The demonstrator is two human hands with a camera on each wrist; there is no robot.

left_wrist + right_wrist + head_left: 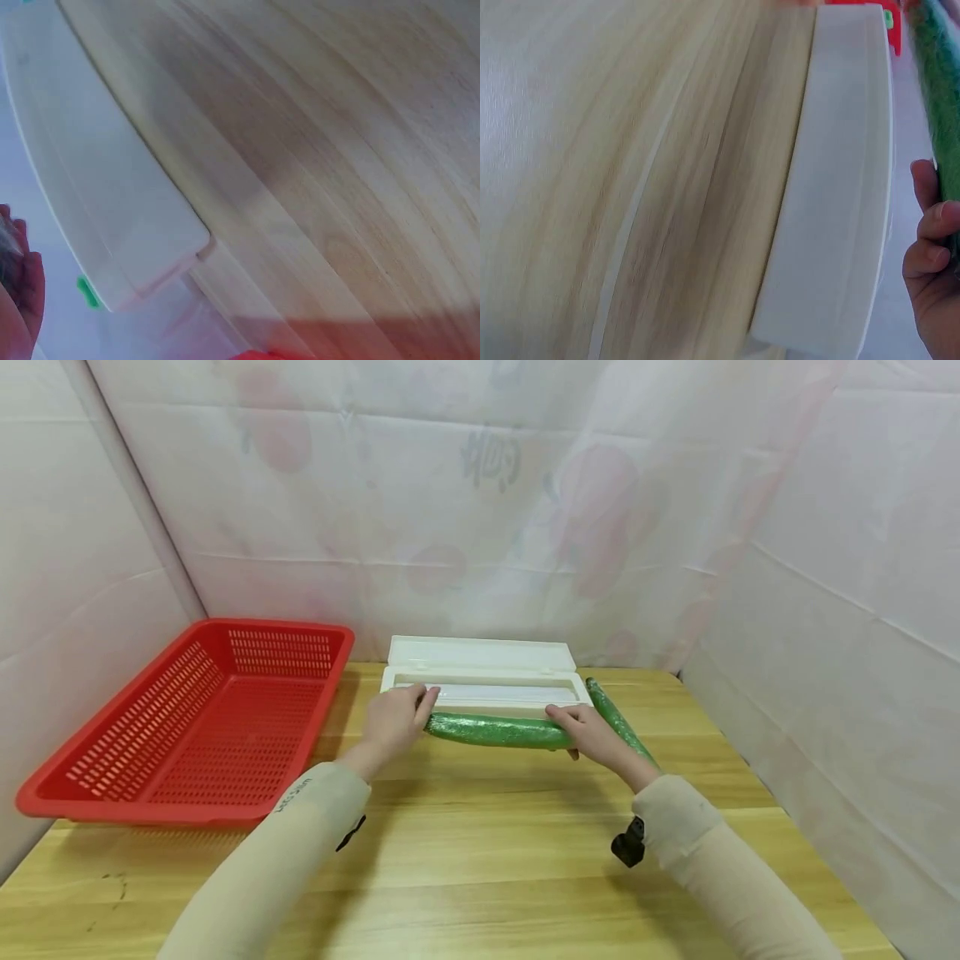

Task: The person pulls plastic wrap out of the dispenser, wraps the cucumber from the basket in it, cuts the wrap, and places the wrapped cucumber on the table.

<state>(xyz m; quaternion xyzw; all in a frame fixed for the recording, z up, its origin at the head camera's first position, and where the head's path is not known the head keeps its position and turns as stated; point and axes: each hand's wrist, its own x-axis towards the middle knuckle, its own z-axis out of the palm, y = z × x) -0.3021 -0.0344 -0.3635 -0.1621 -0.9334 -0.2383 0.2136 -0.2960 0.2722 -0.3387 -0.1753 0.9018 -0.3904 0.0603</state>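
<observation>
A long green cucumber (pixel 495 731) with a shiny, clear-film-like surface is held level between both hands, above the near edge of a white cling film box (pixel 583 687). My left hand (pixel 392 720) grips its left end, and my right hand (pixel 596 737) grips its right end, fingers curled underneath. The box's lid (pixel 480 653) stands raised at the back, with a pale roll inside. In the right wrist view, the right hand (pixel 934 277) curls round the cucumber (pixel 939 90). Only part of the left hand (pixel 26 281) shows at the left wrist view's edge.
A second cucumber (pixel 617 720) lies slanting on the wooden table (pixel 480 860), right of the box and partly behind the right forearm. To the left stands a red plastic basket (pixel 336 681). White printed sheets (pixel 465 527) hang behind and on both sides.
</observation>
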